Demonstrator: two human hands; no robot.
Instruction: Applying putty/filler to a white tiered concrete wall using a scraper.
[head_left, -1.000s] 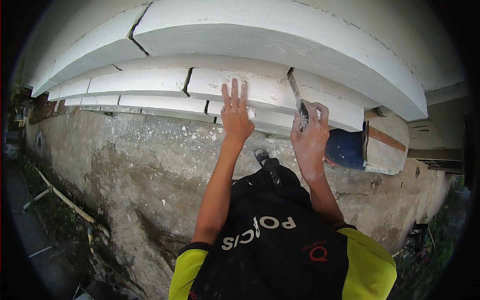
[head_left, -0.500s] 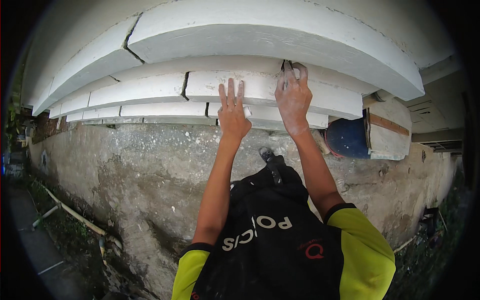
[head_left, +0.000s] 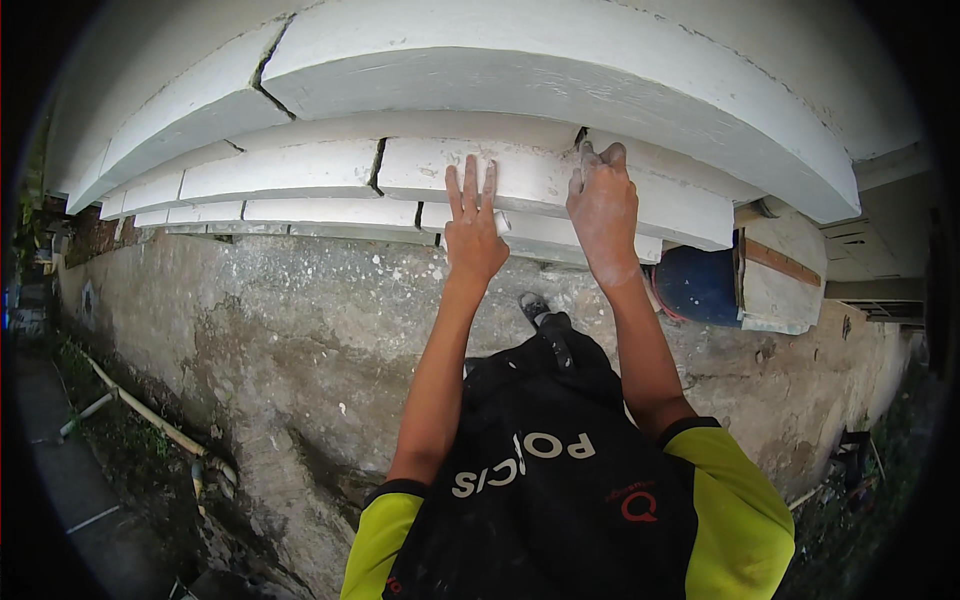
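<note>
My left hand (head_left: 475,235) lies on the front edge of a long white block (head_left: 530,180), three fingers stretched out and apart on its top. A small white piece (head_left: 503,222) shows beside its thumb; whether the hand holds it is unclear. To the right, my right hand (head_left: 606,205) is closed over the same block, whitened with powder, its thumb and fingers bunched together. Its fingertips are just below a dark vertical gap (head_left: 581,137) in the white row behind. Anything pinched between them is hidden.
White stepped rows overhang beyond my hands, the largest slab (head_left: 560,85) curving above them. Dark cracks (head_left: 376,165) split several blocks. A blue rounded container (head_left: 695,285) and a board (head_left: 785,260) stand at the right. Paint-spotted concrete (head_left: 300,310) lies below; pipes (head_left: 160,425) lie at the left.
My right hand has drawn back slightly from the dark gap toward me, and its fingers are more curled. The left hand keeps its place on the block. The view has shifted a little.
</note>
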